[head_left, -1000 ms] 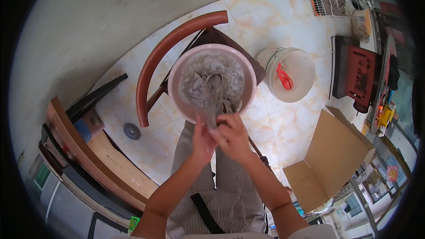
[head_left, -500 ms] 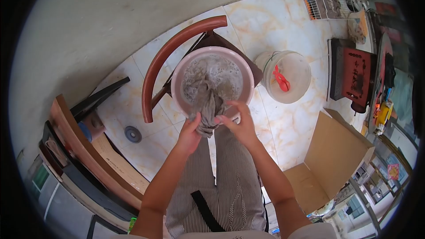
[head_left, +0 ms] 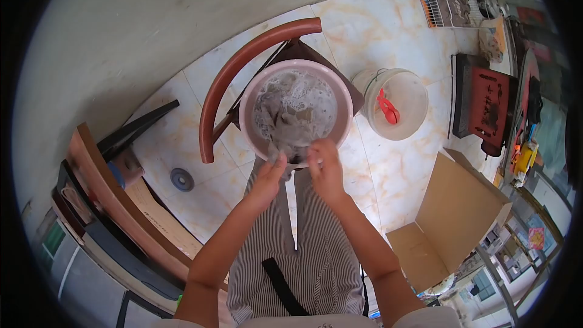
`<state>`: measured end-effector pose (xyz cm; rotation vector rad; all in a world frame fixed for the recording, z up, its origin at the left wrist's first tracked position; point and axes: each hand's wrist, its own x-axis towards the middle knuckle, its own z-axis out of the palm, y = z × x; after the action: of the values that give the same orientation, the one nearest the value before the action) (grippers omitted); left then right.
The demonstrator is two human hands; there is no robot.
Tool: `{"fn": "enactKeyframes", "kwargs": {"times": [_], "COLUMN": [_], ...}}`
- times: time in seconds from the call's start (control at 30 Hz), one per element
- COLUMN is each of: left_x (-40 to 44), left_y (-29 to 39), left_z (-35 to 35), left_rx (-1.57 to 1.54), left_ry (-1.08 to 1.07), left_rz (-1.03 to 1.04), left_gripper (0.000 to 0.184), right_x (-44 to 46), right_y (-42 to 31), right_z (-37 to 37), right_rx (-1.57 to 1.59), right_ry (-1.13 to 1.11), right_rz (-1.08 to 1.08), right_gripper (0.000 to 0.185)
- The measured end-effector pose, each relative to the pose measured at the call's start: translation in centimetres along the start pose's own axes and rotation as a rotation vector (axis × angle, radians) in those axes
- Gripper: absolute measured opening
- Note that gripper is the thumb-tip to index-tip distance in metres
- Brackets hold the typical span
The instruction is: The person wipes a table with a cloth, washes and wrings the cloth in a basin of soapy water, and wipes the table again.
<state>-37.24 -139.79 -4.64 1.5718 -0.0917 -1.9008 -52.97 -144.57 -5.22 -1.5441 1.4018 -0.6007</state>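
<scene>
A pink basin (head_left: 246,109) of sudsy water (head_left: 306,88) rests on a dark chair seat (head_left: 313,50). Wet grey cloth (head_left: 296,130) lies partly in the suds and comes up over the basin's near rim. At that rim, my left hand (head_left: 269,179) pinches the cloth's left edge between thumb and fingers. My right hand (head_left: 326,173), slightly blurred, is closed on the cloth's right side, its fingers curled. Between the two hands the cloth is bunched and hangs a little over the rim.
Behind the basin curves a reddish wooden chair arm (head_left: 214,91). To the right stands a pale bucket (head_left: 413,109) with a red object (head_left: 387,108) inside. An open cardboard box (head_left: 449,206) is lower right, a wooden piece of furniture (head_left: 121,206) at left. A wire rack (head_left: 449,7) stands far right.
The cloth, earlier bunched and lifted over the near rim, is now lower and more spread in the suds. My right hand has turned and its fingers have curled in.
</scene>
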Motion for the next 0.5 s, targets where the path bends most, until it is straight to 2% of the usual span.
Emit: {"fn": "enactKeyframes", "kwargs": {"times": [0.1,0.13,0.17,0.23,0.27,0.33,0.37,0.43,0.47,0.5], "left_x": [-0.1,-0.1,-0.1,0.2,0.3,0.1,0.0,-0.3,-0.4,-0.3], "left_y": [2.2,2.6,2.7,2.9,3.0,2.5,2.1,2.2,2.4,2.4], "left_z": [-0.6,-1.0,-1.7,-3.6,-4.2,-6.2,-6.9,-7.1,-7.0,-6.9], "left_rx": [-0.002,0.003,0.052,0.149,0.11,0.181,0.218,0.457,0.616,0.775], "left_ry": [0.113,0.159,0.203,0.289,0.294,0.214,0.174,0.248,0.293,0.337], "left_rz": [0.119,0.177,0.206,0.266,0.33,0.399,0.434,0.528,0.593,0.657], "left_gripper": [0.043,0.037,0.033,0.024,0.017,0.018,0.019,0.02,0.021,0.022], "right_x": [0.1,0.7,1.2,1.6,1.6,1.9,2.1,2.0,1.6,1.6], "right_y": [4.2,2.6,2.4,4.0,4.6,4.0,3.3,2.1,1.7,2.0], "right_z": [-0.1,-1.6,-2.7,-4.0,-5.0,-6.5,-7.0,-7.5,-7.4,-7.0], "right_rx": [0.466,0.596,0.76,1.037,1.037,1.146,1.096,0.995,0.932,0.848], "right_ry": [0.251,0.236,0.291,0.381,0.373,0.41,0.395,0.366,0.31,0.251], "right_rz": [0.316,0.564,0.691,0.757,0.724,0.743,0.728,0.696,0.641,0.59], "right_gripper": [0.008,0.021,0.03,0.036,0.038,0.041,0.042,0.044,0.032,0.01]}}
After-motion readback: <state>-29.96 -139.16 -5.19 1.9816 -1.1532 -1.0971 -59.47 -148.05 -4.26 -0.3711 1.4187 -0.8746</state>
